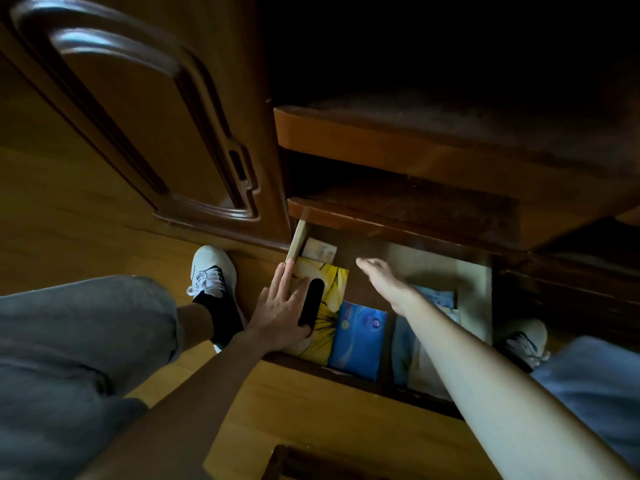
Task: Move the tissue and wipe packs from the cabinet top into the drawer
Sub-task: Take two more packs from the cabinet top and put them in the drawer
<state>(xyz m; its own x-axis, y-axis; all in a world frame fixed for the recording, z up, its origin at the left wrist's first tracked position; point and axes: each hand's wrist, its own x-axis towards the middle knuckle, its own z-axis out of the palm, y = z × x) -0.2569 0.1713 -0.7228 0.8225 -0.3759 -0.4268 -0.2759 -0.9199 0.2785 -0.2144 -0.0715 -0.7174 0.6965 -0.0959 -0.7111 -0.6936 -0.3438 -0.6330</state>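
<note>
- Two hands reach into the open drawer [479, 289] seen from the head camera; the person crouches over it.
- Left hand [282, 311] lies flat, fingers straight and released, on the yellow tissue box [330, 289], seemingly to press it against the left wall beside the fingertips.
- Right hand [382, 277] hovers open and grasps nothing, over the bare middle of the drawer.
- Blue pack [358, 339] lies just right of the left thumb; paler packs [434, 301] sit under the right forearm.
- Small carton [318, 251] sits beyond the left fingertips.
</note>
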